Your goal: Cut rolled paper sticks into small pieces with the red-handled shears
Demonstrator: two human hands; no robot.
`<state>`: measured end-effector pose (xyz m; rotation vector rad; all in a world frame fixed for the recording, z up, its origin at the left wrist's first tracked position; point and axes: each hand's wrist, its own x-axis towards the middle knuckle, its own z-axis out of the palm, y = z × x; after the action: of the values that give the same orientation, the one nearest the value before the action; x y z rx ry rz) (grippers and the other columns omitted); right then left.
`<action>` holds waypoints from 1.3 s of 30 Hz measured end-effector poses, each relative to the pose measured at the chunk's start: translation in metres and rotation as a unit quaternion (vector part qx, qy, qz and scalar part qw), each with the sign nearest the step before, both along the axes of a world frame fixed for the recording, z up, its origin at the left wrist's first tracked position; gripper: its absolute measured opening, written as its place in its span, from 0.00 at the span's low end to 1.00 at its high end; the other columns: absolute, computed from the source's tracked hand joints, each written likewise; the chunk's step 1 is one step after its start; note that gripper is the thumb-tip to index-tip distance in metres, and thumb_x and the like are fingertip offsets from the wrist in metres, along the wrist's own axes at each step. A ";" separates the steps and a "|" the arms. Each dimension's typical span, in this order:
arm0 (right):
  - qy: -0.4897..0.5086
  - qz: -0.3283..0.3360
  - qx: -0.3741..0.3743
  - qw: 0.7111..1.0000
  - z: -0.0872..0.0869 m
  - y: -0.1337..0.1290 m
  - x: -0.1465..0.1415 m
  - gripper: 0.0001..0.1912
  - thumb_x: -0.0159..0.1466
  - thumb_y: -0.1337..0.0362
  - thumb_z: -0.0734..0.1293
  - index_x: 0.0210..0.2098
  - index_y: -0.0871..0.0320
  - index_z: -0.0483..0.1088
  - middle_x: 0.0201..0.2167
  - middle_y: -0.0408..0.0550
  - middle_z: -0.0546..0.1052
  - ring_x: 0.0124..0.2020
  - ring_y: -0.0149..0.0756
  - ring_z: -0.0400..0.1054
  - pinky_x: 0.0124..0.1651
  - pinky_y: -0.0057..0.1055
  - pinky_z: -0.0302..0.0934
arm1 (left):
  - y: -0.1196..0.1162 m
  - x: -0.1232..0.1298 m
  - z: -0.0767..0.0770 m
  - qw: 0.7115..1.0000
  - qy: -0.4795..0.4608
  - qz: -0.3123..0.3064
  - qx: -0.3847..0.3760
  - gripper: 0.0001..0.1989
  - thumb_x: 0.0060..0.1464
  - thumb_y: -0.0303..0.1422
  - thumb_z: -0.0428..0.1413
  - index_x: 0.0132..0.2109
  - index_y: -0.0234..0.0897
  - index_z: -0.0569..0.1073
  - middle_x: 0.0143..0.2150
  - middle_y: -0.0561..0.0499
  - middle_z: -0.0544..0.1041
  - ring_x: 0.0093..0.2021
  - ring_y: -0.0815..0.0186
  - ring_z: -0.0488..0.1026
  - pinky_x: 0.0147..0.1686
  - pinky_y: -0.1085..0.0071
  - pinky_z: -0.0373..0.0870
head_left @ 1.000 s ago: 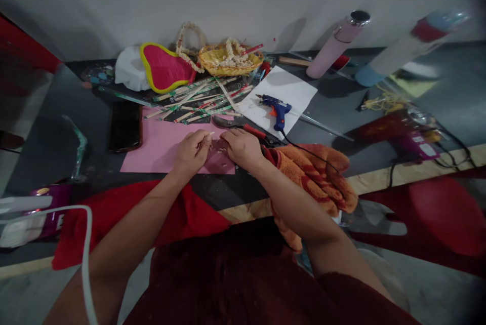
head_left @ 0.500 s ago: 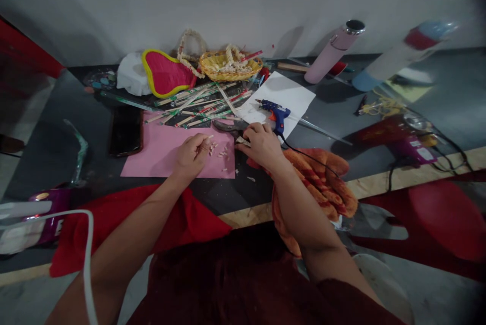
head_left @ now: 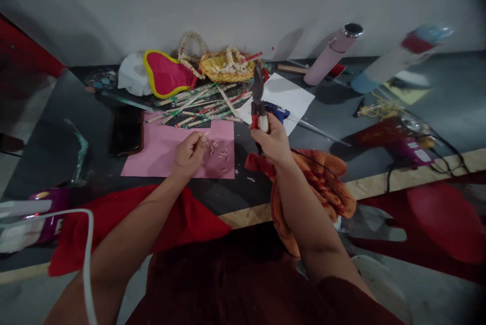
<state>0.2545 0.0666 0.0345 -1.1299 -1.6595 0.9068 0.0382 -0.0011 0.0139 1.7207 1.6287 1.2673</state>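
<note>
On the pink sheet [head_left: 159, 148], several small pale pieces [head_left: 224, 155] already lie scattered loose, while just beyond it many longer wooden sticks [head_left: 195, 111] remain in a crossed heap, so the short-piece work looks only partly done. The left hand [head_left: 190, 153] rests over the sheet, thumb and forefinger pinched on a pale stub [head_left: 206, 134], probably wood, though it is too small to be sure. The right hand [head_left: 275, 140], raised beside the sheet's right edge, closes around the red and white handles of a hand cutter [head_left: 258, 84], its dark head pointing away from the body, wrist straight, forearm reaching forward
</note>
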 end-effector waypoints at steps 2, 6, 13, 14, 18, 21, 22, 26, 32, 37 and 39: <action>0.102 0.068 -0.083 0.989 0.006 -0.006 -0.002 0.09 0.57 0.62 0.61 0.39 0.53 0.61 0.41 0.47 0.72 0.36 0.36 0.69 0.34 0.34 0.66 | 0.000 0.000 0.001 1.000 -0.008 0.006 0.002 0.16 0.61 0.43 0.46 0.32 0.38 0.69 0.24 0.54 0.67 0.26 0.69 0.64 0.27 0.73 0.60; 0.183 0.147 -0.178 0.956 0.017 -0.018 -0.001 0.17 0.57 0.60 0.61 0.47 0.49 0.61 0.48 0.49 0.71 0.38 0.38 0.69 0.32 0.36 0.67 | 0.001 0.000 0.001 0.999 -0.031 0.017 0.006 0.16 0.61 0.44 0.46 0.34 0.39 0.69 0.25 0.54 0.68 0.27 0.69 0.65 0.29 0.72 0.62; -0.029 0.065 0.078 0.994 0.019 -0.022 -0.004 0.08 0.57 0.65 0.62 0.37 0.53 0.68 0.51 0.50 0.69 0.53 0.45 0.64 0.51 0.45 0.62 | 0.003 0.001 0.002 0.995 -0.099 0.022 0.017 0.17 0.61 0.45 0.46 0.33 0.38 0.69 0.28 0.52 0.71 0.29 0.69 0.68 0.29 0.72 0.65; -0.091 0.052 0.115 0.988 0.018 -0.022 -0.005 0.10 0.57 0.67 0.61 0.38 0.53 0.69 0.52 0.51 0.68 0.56 0.46 0.61 0.55 0.46 0.59 | 0.003 0.001 0.002 0.993 -0.113 0.024 0.018 0.18 0.61 0.46 0.45 0.33 0.38 0.68 0.28 0.51 0.71 0.28 0.70 0.67 0.28 0.72 0.64; -0.313 0.088 0.178 0.929 0.014 -0.023 -0.009 0.21 0.54 0.71 0.61 0.48 0.57 0.67 0.61 0.54 0.60 0.58 0.49 0.56 0.56 0.47 0.57 | 0.007 0.000 0.001 0.980 -0.190 0.054 0.021 0.17 0.61 0.48 0.46 0.35 0.39 0.67 0.27 0.53 0.70 0.21 0.73 0.61 0.21 0.73 0.59; -0.421 0.099 0.178 0.884 0.013 -0.026 -0.012 0.21 0.56 0.71 0.61 0.49 0.57 0.67 0.65 0.52 0.55 0.57 0.53 0.54 0.52 0.50 0.56 | 0.008 0.000 0.001 0.969 -0.241 0.044 0.018 0.16 0.60 0.46 0.48 0.34 0.39 0.66 0.26 0.54 0.68 0.19 0.74 0.58 0.18 0.74 0.55; -0.440 0.097 0.177 0.875 0.013 -0.027 -0.013 0.21 0.57 0.70 0.61 0.50 0.56 0.67 0.66 0.51 0.54 0.57 0.54 0.53 0.51 0.50 0.56 | 0.008 0.000 0.002 0.967 -0.250 0.035 0.020 0.16 0.60 0.46 0.48 0.33 0.39 0.66 0.26 0.55 0.68 0.19 0.75 0.57 0.18 0.75 0.54; -0.471 0.101 0.174 0.859 0.015 -0.030 -0.015 0.20 0.59 0.69 0.60 0.52 0.56 0.66 0.66 0.51 0.53 0.59 0.52 0.49 0.52 0.49 0.54 | 0.008 -0.001 0.001 0.965 -0.258 0.011 0.038 0.18 0.59 0.46 0.49 0.30 0.37 0.66 0.24 0.54 0.67 0.20 0.75 0.58 0.18 0.76 0.55; -0.477 0.118 0.168 0.855 0.014 -0.029 -0.014 0.20 0.60 0.69 0.59 0.51 0.56 0.66 0.66 0.51 0.52 0.59 0.51 0.48 0.53 0.48 0.52 | 0.010 -0.003 -0.001 0.957 -0.286 -0.001 0.048 0.16 0.58 0.45 0.52 0.32 0.37 0.68 0.22 0.56 0.62 0.20 0.75 0.56 0.19 0.77 0.53; -0.481 0.116 0.173 0.852 0.014 -0.029 -0.015 0.21 0.59 0.70 0.59 0.52 0.57 0.66 0.66 0.51 0.52 0.59 0.51 0.49 0.53 0.47 0.53 | 0.012 -0.006 -0.001 0.957 -0.287 -0.015 0.041 0.14 0.58 0.44 0.53 0.33 0.37 0.68 0.21 0.57 0.59 0.20 0.75 0.54 0.19 0.76 0.51; -0.482 0.115 0.173 0.851 0.013 -0.029 -0.016 0.21 0.60 0.69 0.59 0.52 0.57 0.65 0.66 0.52 0.52 0.59 0.50 0.50 0.53 0.47 0.53 | 0.012 -0.008 -0.001 0.962 -0.271 -0.027 0.035 0.16 0.58 0.44 0.52 0.30 0.37 0.66 0.21 0.57 0.59 0.20 0.74 0.54 0.19 0.76 0.51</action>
<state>0.2382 0.0372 0.0478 -1.2168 -2.6813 0.0812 0.0306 0.0107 0.0124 1.2824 1.2170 1.6062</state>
